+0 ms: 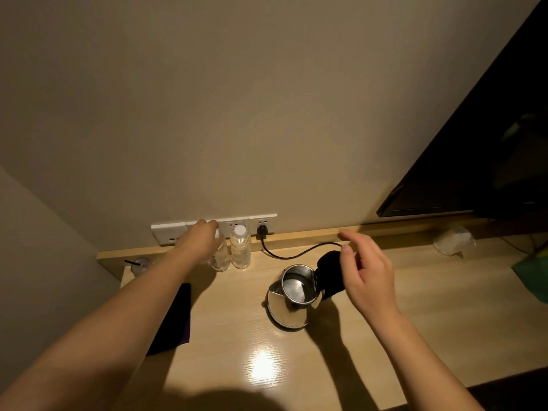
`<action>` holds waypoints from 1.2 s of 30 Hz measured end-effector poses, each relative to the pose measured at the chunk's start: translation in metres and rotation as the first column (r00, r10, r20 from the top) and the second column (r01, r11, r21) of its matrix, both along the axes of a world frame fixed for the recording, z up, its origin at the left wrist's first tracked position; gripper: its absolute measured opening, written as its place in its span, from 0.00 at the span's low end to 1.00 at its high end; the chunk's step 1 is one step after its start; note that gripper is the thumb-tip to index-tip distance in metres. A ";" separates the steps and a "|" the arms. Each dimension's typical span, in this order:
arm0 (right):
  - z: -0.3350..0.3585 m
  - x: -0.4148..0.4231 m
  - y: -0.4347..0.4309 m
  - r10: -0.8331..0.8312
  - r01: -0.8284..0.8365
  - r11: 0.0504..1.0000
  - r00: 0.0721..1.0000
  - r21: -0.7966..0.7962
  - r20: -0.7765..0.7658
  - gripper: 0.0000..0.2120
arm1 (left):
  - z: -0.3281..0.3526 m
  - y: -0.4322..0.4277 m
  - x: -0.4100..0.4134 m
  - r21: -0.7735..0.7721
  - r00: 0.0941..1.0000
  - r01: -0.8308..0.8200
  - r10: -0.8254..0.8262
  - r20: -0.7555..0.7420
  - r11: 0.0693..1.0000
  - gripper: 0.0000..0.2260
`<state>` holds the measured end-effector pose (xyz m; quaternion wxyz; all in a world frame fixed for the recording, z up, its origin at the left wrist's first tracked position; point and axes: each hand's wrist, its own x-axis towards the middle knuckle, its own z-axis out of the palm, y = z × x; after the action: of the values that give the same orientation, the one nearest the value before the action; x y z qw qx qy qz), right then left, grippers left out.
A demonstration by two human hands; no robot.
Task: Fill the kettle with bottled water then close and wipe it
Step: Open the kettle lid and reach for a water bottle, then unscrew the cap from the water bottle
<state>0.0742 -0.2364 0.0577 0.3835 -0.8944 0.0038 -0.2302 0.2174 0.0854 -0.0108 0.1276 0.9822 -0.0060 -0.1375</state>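
Between both hands, seemingly, kettle.

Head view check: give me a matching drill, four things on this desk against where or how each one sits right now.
Things:
1. kettle
2. right-hand bottle
3. dark cloth
4. black plug

States:
A. lying flat near the desk's left edge
B. seated in the wall socket
C. lid up, inside exposed
D. upright, white cap on, untouched

Pairs: 1-C, 2-D, 3-A, 4-B

The left hand is on the other bottle; the right hand is open beside the lid.
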 end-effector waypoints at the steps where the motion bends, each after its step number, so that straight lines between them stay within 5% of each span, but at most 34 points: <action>1: 0.004 0.001 0.009 0.066 -0.065 0.997 0.998 -0.039 0.015 0.16 | -0.003 0.002 0.002 0.006 1.000 0.024 -0.024 -0.004 1.000 0.16; 6: 0.010 0.008 0.059 0.330 -0.340 0.931 0.940 -0.136 -0.091 0.18 | -0.007 0.011 -0.008 0.028 0.996 0.071 -0.073 0.060 0.997 0.04; 10: -0.001 0.024 0.103 0.431 -0.476 0.873 0.856 -0.109 -0.284 0.20 | 0.010 0.020 -0.030 0.049 0.986 0.104 -0.109 0.128 0.993 0.08; 17: -0.033 0.065 0.167 0.569 -0.590 0.794 0.641 0.143 -0.515 0.43 | 0.080 0.035 -0.078 0.029 0.936 0.267 -0.266 0.228 0.963 0.14; 20: -0.044 0.069 0.177 0.652 -0.620 0.738 0.556 0.265 -0.515 0.44 | 0.101 0.039 -0.095 0.013 0.913 0.329 -0.322 0.249 0.944 0.13; 24: -0.052 0.059 0.178 0.668 -0.600 0.733 0.548 0.319 -0.504 0.32 | 0.111 0.039 -0.111 0.036 0.887 0.369 -0.363 0.285 0.929 0.11; 29: -0.061 0.042 0.180 0.636 -0.559 0.767 0.599 0.316 -0.487 0.29 | 0.101 0.030 -0.128 0.014 0.893 0.330 -0.318 0.318 0.944 0.12; 36: -0.070 0.019 0.186 0.548 -0.470 0.835 0.673 0.284 -0.497 0.21 | 0.091 0.010 -0.136 0.092 0.947 0.111 -0.133 0.294 0.990 0.21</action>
<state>0.0932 -0.0504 -0.0124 0.4721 -0.8589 -0.1187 0.1592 0.0817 0.0955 0.0799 0.0797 0.9935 -0.0808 0.0049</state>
